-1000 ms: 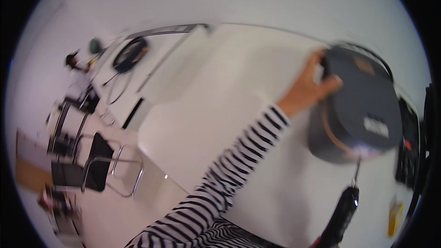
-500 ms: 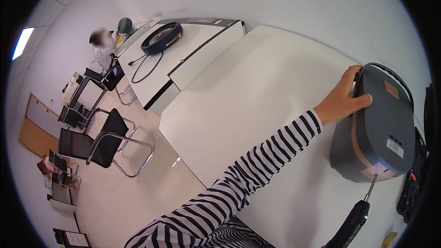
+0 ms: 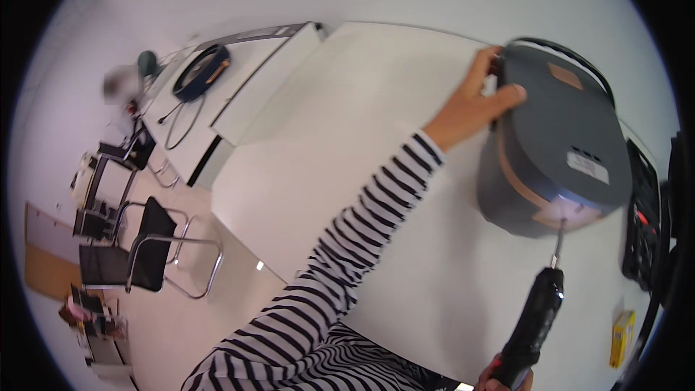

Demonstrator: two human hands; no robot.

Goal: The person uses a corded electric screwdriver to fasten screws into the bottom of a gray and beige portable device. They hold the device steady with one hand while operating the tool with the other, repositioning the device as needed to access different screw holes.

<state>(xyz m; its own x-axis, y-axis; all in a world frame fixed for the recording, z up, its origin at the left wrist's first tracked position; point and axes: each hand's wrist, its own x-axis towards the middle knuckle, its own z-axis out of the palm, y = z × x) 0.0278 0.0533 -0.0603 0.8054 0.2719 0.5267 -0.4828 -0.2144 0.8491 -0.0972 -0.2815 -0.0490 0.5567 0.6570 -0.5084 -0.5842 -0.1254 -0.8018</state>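
Observation:
My left hand (image 3: 472, 107) grips the far left end of a dark grey, rounded appliance (image 3: 556, 119) with a copper-coloured band and a looped handle, its thumb on the top face. At the lower edge, my right hand (image 3: 494, 379) is partly visible, closed around a black powered screwdriver (image 3: 534, 318). The screwdriver's long metal bit meets the near, copper-coloured end of the appliance, where a light shines. The bit's very tip is hidden in that end.
The appliance stands on a white table (image 3: 347, 116). To its right lie an open black tool case (image 3: 641, 224) and a yellow box (image 3: 622, 338). Farther left are a dark blue ring-shaped appliance (image 3: 203, 72) with a cord, a black chair (image 3: 152, 242) and a seated person (image 3: 123, 127).
The view has shifted, so the appliance and my left hand appear farther left and higher. My right hand has come into sight. The bit stays against the appliance.

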